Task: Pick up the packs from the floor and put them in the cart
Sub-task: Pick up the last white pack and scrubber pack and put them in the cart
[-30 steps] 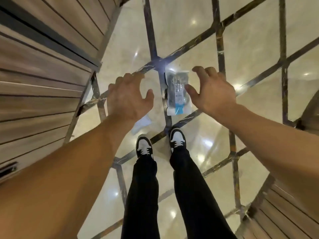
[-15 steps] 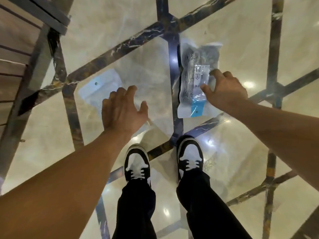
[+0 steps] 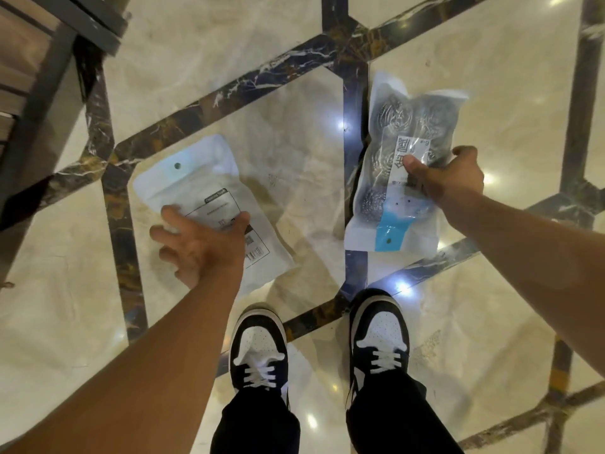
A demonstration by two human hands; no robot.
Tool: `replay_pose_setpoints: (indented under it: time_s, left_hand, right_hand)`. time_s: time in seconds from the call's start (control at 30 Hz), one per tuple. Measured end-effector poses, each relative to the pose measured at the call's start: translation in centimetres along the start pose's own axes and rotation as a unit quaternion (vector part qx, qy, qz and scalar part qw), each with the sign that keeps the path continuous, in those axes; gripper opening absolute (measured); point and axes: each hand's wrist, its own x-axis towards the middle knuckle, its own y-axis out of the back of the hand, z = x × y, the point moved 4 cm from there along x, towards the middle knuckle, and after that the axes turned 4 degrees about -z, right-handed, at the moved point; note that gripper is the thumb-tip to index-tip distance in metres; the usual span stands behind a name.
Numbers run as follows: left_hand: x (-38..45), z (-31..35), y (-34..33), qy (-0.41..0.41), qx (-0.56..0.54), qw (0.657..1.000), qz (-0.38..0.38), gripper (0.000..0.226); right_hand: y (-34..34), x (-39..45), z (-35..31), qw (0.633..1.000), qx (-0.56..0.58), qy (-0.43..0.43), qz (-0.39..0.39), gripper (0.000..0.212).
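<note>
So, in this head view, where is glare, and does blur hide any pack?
Head view: bright ceiling-light spots glare on the polished floor; the clear scourer pack reflects light; the white pack reads soft, small print illegible; wide-angle bends the edges.

Glossy cream marble floor (image 3: 196, 54) under me w/ dark veined inlay strips (image 3: 229, 90) crossing in diagonals, ceiling lights reflecting off it. My black-and-white sneakers (image 3: 258, 352), white laces, black trousers (image 3: 262, 424) above. Wood-slat panel w/ dark metal frame (image 3: 42, 47) at upper left.
</note>
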Motion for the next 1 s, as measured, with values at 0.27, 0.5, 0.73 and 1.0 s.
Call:
replay_pose_setpoints:
  time_s: [0.27,0.5,0.73,1.0]
  left_hand:
    - [0.7,-0.3,-0.2,0.132,-0.123,0.979,-0.092,0.139]
    - [-0.2,-0.1,-0.3,0.037,-0.232,0.966,-0.106,0.09]
    - [-0.7,1.3,0.6,-0.013,-0.268,0.953,-0.144,0.07]
    - [-4.4,5.4,8.5,-0.06,-0.329,0.928,-0.164,0.036]
  right_hand:
    - [-2.4,-1.0,0.0,0.988,0.144,-0.049,-0.034,0.073]
    - [-3.3,-2.6,-0.5,0.984,0.17,0.005,-0.053,0.058]
    - [-2.7,-4.7,-1.1,0.985,0.169,0.021,-0.021,0.067]
    - [4.3,-10.2,-6.1,0.991,0.102,0.083,-0.02,0.063]
